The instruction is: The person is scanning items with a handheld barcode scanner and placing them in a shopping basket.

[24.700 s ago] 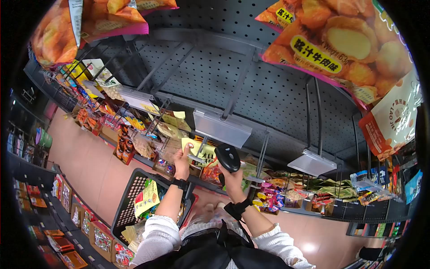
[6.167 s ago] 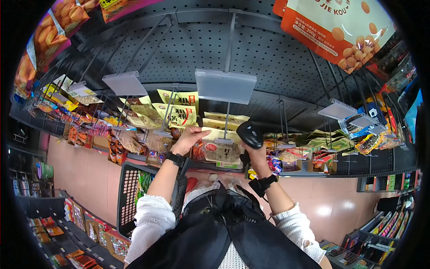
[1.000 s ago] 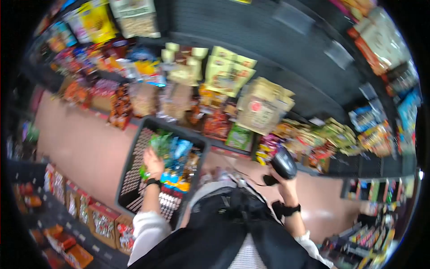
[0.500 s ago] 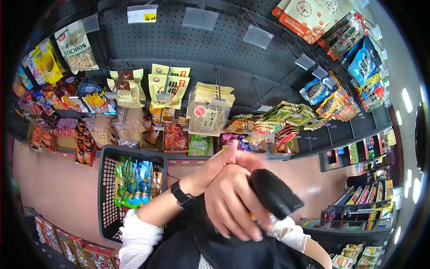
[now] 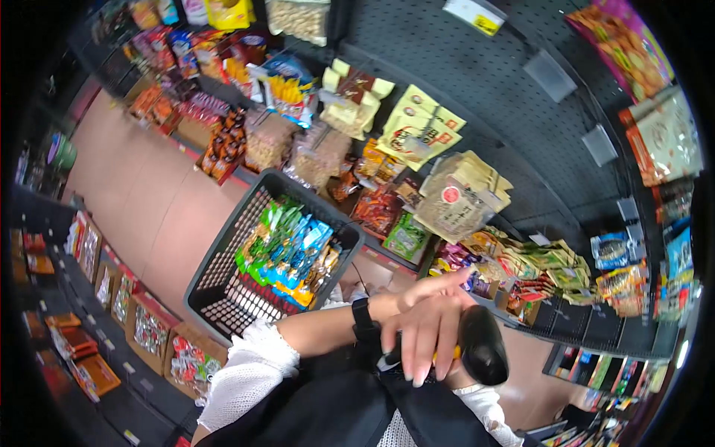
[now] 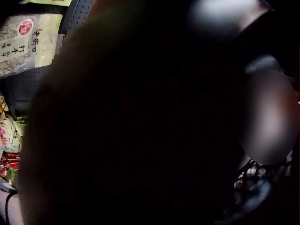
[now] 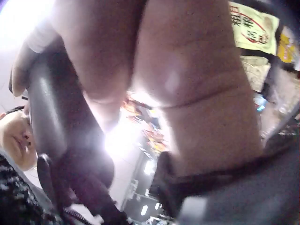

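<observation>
In the head view both hands cross in front of the black apron. My right hand [image 5: 428, 335] grips a black handheld scanner [image 5: 485, 349], its head pointing right and the fingers bent down over the handle. Behind and against it lies my left hand [image 5: 413, 293], with a dark wristband; most of its fingers are hidden. The right wrist view shows the scanner [image 7: 65, 103] close up beside the crossed wrists. The left wrist view is mostly dark, with a seed pouch [image 6: 28, 42] at its edge. A black basket [image 5: 223, 253] holds several green, blue and brown snack packs [image 5: 294, 246].
Ahead stands a shelf unit with a dark perforated back panel [image 5: 417, 45]. Pale yellow pouches [image 5: 421, 130] and seed pouches [image 5: 462, 194] hang over boxed snacks. A bent arm with a white sleeve [image 5: 249, 365] overlaps the basket's near side. Another snack shelf [image 5: 149, 380] stands lower left.
About 25 and 6 seconds ago both hands were at the hanging pouches. A second ago my left hand was in the basket; it has since come to my right hand, which moved inward with the scanner.
</observation>
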